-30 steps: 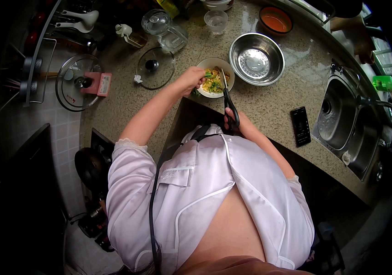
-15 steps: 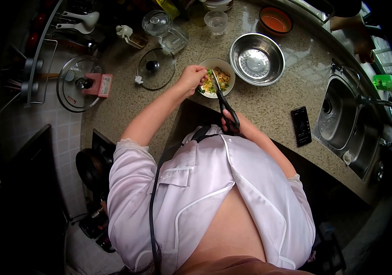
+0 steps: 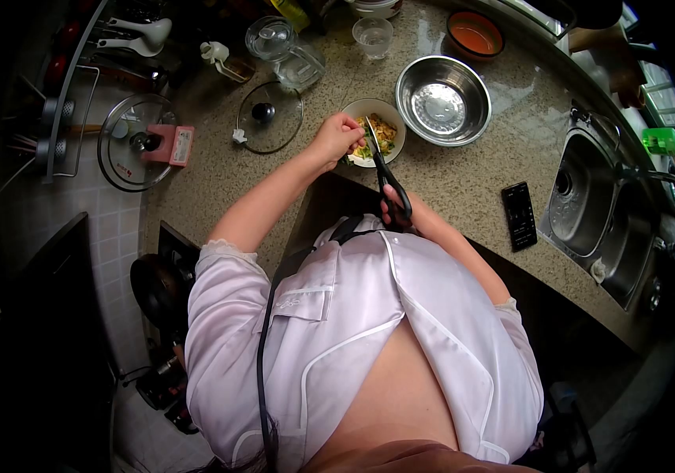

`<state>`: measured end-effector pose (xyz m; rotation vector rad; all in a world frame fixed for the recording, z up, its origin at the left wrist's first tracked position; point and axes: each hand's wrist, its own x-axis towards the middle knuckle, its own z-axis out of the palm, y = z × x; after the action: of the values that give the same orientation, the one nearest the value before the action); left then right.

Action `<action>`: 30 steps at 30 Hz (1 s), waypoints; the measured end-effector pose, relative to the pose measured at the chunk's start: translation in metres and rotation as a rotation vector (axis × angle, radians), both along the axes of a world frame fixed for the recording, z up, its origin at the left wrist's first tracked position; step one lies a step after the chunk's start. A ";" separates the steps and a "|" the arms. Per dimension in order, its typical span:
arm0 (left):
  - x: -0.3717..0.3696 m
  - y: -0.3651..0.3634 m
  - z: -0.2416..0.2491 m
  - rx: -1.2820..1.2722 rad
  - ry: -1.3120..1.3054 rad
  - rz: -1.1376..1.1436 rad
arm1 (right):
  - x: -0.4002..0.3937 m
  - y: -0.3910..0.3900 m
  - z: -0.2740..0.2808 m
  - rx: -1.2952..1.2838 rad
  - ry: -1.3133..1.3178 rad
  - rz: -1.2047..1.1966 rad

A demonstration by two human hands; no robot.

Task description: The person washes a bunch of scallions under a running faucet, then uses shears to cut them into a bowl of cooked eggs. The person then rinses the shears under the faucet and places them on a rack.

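Note:
A white bowl (image 3: pixel 397 147) with chopped yellow and green food (image 3: pixel 383 135) in it stands near the counter's front edge. Over its left side my left hand (image 3: pixel 339 140) is closed, fingertips pinched together; what they hold is too small to make out. My right hand (image 3: pixel 394 206) is wrapped round the handles of black-handled scissors (image 3: pixel 381 164). The scissors' blades point away from me over the bowl, close to my left fingertips. Just right of the bowl sits a shiny metal basin (image 3: pixel 441 102).
A glass lid (image 3: pixel 273 130) lies left of the bowl, with a glass pitcher (image 3: pixel 300 67) behind it. A clear cup (image 3: pixel 372 38) and an orange-lined bowl (image 3: pixel 475 38) stand farther back. To the right are a phone (image 3: pixel 518 217) and a double sink (image 3: pixel 582 197).
My left fingers have shifted slightly to the right, nearer the scissors' blades. My right hand and the scissors stay almost where they were.

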<state>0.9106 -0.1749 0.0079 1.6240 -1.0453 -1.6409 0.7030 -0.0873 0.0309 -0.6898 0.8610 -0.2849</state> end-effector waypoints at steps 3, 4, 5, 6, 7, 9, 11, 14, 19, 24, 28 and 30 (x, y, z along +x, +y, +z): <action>0.001 0.000 -0.002 0.006 0.000 -0.016 | 0.000 0.000 -0.001 0.012 -0.007 -0.016; 0.001 -0.001 -0.003 0.004 0.004 -0.019 | 0.000 0.000 0.001 0.012 -0.007 -0.016; 0.002 -0.002 -0.003 0.004 0.004 -0.020 | 0.001 0.000 0.003 0.020 0.014 -0.036; 0.002 -0.003 -0.002 0.011 0.008 -0.028 | 0.002 0.000 0.005 0.029 0.034 -0.056; 0.003 -0.003 -0.002 0.017 0.012 -0.037 | 0.002 0.000 0.004 0.029 0.034 -0.056; 0.007 -0.006 -0.003 0.019 0.026 -0.042 | 0.002 0.000 0.000 -0.040 0.103 -0.023; 0.008 -0.007 -0.006 0.020 0.040 -0.047 | 0.003 0.002 -0.012 -0.092 0.121 -0.011; 0.007 -0.008 -0.006 0.032 0.044 -0.018 | 0.004 0.004 -0.026 -0.163 0.160 0.001; 0.006 -0.009 -0.002 0.081 0.097 0.072 | 0.003 0.006 -0.033 -0.221 0.194 -0.017; 0.010 -0.013 0.001 0.174 0.235 0.174 | 0.001 0.006 -0.035 -0.221 0.138 -0.046; 0.011 -0.013 -0.002 0.114 0.206 0.112 | -0.001 0.004 -0.030 -0.263 0.131 0.024; 0.010 -0.012 -0.002 0.116 0.211 0.112 | 0.001 0.005 -0.023 -0.138 0.117 -0.019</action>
<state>0.9210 -0.1872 0.0059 1.5128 -0.7537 -1.7797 0.7040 -0.0827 0.0078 -0.8334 0.9660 -0.3262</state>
